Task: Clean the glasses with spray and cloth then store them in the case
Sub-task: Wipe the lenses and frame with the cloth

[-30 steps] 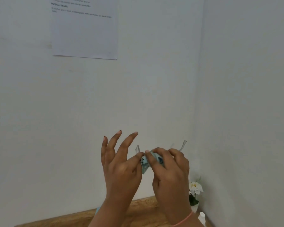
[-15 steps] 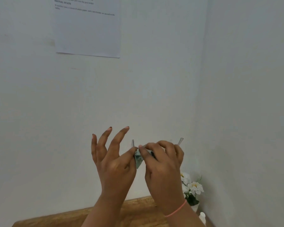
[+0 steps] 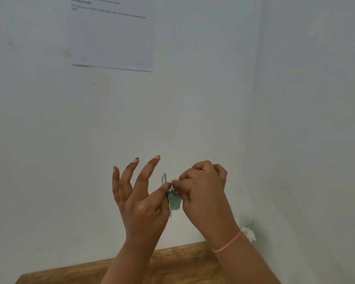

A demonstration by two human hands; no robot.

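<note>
Both hands are raised in front of the white wall, above the table. My left hand pinches the clear-framed glasses between thumb and forefinger, its other fingers spread upward. Only one clear temple tip of the glasses shows above the fingers. My right hand is closed around a small pale green cloth, pressing it against the glasses where the two hands meet. The lenses are hidden behind the cloth and fingers. No spray bottle or case is in view.
The far edge of a wooden table runs along the bottom. White flowers stand in the corner at the right, partly behind my right wrist. A printed sheet is taped to the wall above.
Both hands have stayed together with the glasses and cloth. The right temple tip, visible before, is now hidden behind my right hand, and more cloth hangs below the fingers. The camera has tilted slightly.
</note>
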